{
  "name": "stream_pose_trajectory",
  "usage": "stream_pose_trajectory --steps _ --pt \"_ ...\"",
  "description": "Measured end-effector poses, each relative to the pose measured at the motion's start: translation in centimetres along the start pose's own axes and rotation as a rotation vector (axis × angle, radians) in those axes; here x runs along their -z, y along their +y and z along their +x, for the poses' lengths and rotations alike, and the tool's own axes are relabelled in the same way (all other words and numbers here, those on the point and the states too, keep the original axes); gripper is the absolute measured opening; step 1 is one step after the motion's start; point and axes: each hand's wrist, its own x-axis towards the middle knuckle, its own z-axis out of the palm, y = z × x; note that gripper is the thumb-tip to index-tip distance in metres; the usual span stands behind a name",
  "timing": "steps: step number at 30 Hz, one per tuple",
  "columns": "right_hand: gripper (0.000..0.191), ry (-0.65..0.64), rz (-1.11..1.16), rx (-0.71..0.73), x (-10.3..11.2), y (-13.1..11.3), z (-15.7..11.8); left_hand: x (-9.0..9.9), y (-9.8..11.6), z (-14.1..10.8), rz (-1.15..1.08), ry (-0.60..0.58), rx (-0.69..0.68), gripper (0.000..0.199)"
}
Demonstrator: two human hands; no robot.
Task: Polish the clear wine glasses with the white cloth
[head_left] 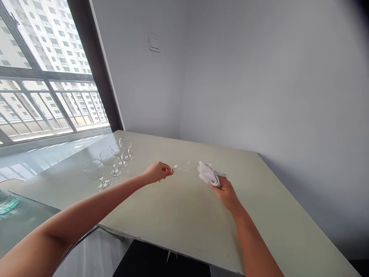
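My left hand (pixel 159 172) pinches the stem end of a clear wine glass (pixel 182 166), which is tipped on its side with the bowl pointing right. The glass is faint against the pale tabletop, and its foot is hidden by my fingers. In my right hand (pixel 226 190) is a bunched white cloth (pixel 208 173), held just right of the bowl with a small gap between. Several more stemmed glasses stand upright in a row to the left, the nearest glass (pixel 101 181) at the front and the farthest glass (pixel 128 156) toward the back.
The pale table (pixel 173 215) ends at a ragged front edge over a dark gap. On the lower left, a greenish glass item (pixel 7 202) rests on a lower glass surface (pixel 31 211). Grey walls (pixel 230 77) close off the back, with a window (pixel 49 69) at left.
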Motion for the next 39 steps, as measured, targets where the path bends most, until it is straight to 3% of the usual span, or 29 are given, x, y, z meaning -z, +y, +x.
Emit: stream_pose_trajectory --steps 2,4,7,9,12,16,19,21,24,27,31,33,35,39 --pt "0.012 0.061 -0.118 0.092 0.0 -0.3 -0.2 -0.1 -0.1 0.1 0.197 0.15 -0.036 0.033" --pt "0.014 0.008 -0.233 0.223 -0.9 -1.2 -0.5 -0.7 0.2 -0.1 0.36 0.241 -0.11 0.029" --pt "0.021 -0.133 -0.361 0.378 -3.6 -2.7 -0.9 -2.6 1.2 -0.6 0.546 0.289 -0.294 0.025" --pt "0.031 -0.161 -0.382 0.396 -5.4 -3.1 -0.9 -4.1 1.9 -1.1 0.664 0.267 -0.467 0.026" --pt "0.032 -0.138 -0.275 0.263 -6.1 -2.6 -0.6 -5.8 2.4 -1.8 0.774 0.247 -0.694 0.027" --pt "0.029 -0.134 0.238 -0.209 -3.8 -0.4 0.2 -6.1 2.5 -2.3 0.738 0.316 -0.815 0.026" --pt "0.026 -0.095 0.717 -0.489 -2.7 1.1 0.7 -6.0 3.1 -2.3 0.574 0.341 -0.755 0.024" --pt "0.021 0.006 0.906 -0.508 -2.9 1.2 0.8 -6.4 3.9 -1.9 0.44 0.376 -0.667 0.026" --pt "0.025 0.076 1.086 -0.418 -4.2 -0.1 0.6 -7.6 5.3 -0.6 0.251 0.464 -0.517 0.03" --pt "0.033 0.056 1.06 -0.342 -5.4 -1.7 0.2 -9.6 6.6 1.0 0.103 0.581 -0.386 0.031" --pt "0.027 0.081 0.922 -0.31 -5.6 -1.8 -0.2 -12.0 7.7 2.1 0.044 0.709 -0.302 0.035" --pt "0.023 0.096 0.944 -0.333 -5.3 -1.2 -0.2 -12.4 8.0 2.1 -0.01 0.652 -0.309 0.038" --pt "0.022 0.111 1.015 -0.39 -5.1 -0.6 -0.1 -12.1 8.1 2.0 -0.176 0.516 -0.316 0.038" --pt "0.018 0.073 1.161 -0.52 -5.2 0.1 -0.3 -10.2 8.3 2.0 -0.793 0.166 -0.196 0.037"
